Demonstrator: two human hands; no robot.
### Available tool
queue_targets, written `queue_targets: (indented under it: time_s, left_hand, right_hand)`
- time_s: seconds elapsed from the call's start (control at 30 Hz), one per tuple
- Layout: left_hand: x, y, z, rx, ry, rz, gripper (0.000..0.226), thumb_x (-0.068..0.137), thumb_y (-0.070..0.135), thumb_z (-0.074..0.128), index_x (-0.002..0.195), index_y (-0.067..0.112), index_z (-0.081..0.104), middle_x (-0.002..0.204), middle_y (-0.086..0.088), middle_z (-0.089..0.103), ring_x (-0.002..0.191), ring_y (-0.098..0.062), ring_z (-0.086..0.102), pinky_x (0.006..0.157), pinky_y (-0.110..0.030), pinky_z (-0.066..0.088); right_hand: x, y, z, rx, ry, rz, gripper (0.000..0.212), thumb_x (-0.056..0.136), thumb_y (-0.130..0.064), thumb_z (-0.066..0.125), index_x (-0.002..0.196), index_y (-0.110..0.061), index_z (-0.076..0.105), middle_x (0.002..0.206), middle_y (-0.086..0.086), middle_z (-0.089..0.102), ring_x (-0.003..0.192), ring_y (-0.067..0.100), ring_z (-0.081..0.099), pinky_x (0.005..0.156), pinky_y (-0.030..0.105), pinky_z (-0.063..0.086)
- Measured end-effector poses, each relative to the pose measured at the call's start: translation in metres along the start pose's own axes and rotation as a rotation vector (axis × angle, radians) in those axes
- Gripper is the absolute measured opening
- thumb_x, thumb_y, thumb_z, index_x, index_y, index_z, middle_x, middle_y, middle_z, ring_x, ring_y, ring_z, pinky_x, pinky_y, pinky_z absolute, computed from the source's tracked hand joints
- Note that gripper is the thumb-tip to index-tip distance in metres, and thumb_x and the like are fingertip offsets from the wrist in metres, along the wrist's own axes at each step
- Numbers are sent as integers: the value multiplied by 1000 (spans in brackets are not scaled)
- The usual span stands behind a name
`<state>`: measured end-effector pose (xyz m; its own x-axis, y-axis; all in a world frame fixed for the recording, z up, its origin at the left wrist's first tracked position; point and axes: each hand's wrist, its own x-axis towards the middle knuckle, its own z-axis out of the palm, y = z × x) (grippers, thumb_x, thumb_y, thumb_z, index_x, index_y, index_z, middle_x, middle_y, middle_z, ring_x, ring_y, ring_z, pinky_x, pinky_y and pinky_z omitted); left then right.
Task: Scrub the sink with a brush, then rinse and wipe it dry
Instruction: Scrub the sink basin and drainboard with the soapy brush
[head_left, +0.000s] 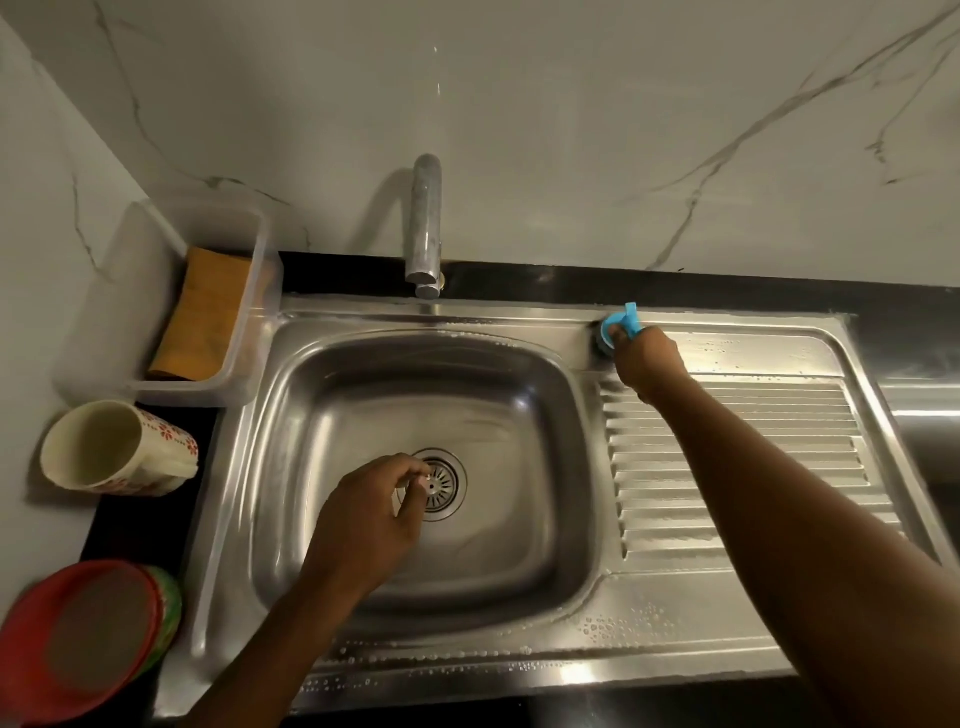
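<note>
A stainless steel sink (519, 322) with a ribbed draining board (737, 457) on its right, seen from above. The right hand (647, 358) reaches to the far rim of the sink, just right of the basin's far right corner, its fingers clamped on a scrubbing brush (615, 332) with a blue handle. The brush sits at the fingertips, on the far left side of the hand, its dark head pressed to the steel. The left hand (374, 514) hovers over the basin, just left of the round drain (439, 483), fingers loosely curled together and holding nothing. Soap bubbles dot the near rim. A tap (426, 223) stands behind the basin. At left are a clear tub (244, 291) holding an orange cloth (202, 312), a floral mug (111, 447) and stacked bowls (83, 639).
</note>
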<state>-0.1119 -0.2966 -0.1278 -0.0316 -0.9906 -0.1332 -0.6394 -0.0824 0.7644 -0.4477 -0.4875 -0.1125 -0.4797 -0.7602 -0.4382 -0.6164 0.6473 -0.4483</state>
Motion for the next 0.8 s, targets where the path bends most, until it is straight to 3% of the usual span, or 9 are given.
queue_targets:
  time_s: [0.1, 0.23, 0.3, 0.37, 0.5, 0.6, 0.8]
  left_hand:
    - [-3, -6, -7, -14, 8, -9, 15, 99, 25, 64, 110, 30, 72, 107, 19, 73, 99, 2, 66, 87, -26, 58]
    - [-9, -16, -15, -13, 21, -43, 15, 100, 30, 62, 111, 34, 71, 109, 23, 72, 102, 1, 66, 89, -30, 58]
    - [-13, -20, -18, -14, 34, -60, 16, 100, 33, 61, 112, 35, 71, 111, 24, 71, 103, 0, 66, 91, -32, 58]
    - [-18, -21, -22, -18, 50, -71, 16, 99, 33, 61, 112, 34, 71, 110, 23, 71, 101, -1, 67, 90, -33, 59]
    - [-27, -24, -33, -23, 103, -128, 14, 99, 26, 65, 108, 35, 71, 105, 25, 71, 99, 6, 64, 91, -27, 56]
    - [-33, -27, -41, -2, 133, -169, 15, 99, 26, 64, 108, 36, 72, 106, 27, 71, 97, 15, 58, 89, -22, 54]
    - [-36, -36, -43, 2, 142, -183, 16, 98, 26, 64, 108, 36, 72, 106, 26, 71, 101, 4, 65, 90, -27, 55]
  right_hand:
    - [-16, -14, 25, -28, -1, -71, 43, 107, -42, 52, 128, -5, 58, 99, 9, 61, 89, 22, 61, 78, 35, 49]
    - [-44, -43, 62, -59, -55, -206, 32, 107, -30, 54, 128, -7, 59, 98, 4, 62, 82, 16, 56, 77, 31, 44]
    - [-64, -63, 89, -59, -97, -272, 31, 107, -35, 53, 127, -12, 61, 92, 0, 62, 74, 11, 54, 72, 28, 42]
    - [-82, -87, 124, -69, -132, -346, 37, 106, -45, 53, 130, -18, 61, 103, 3, 69, 82, 15, 61, 75, 27, 42]
    - [-119, -148, 189, -47, -242, -474, 47, 105, -53, 49, 131, -16, 62, 114, 9, 70, 101, 26, 67, 82, 35, 47]
    - [-139, -187, 218, -89, -322, -555, 50, 106, -53, 46, 129, -12, 63, 117, 15, 70, 108, 32, 67, 96, 44, 54]
    - [-135, -196, 223, -222, -300, -649, 52, 105, -55, 46, 126, -12, 65, 116, 14, 70, 107, 32, 67, 94, 45, 54]
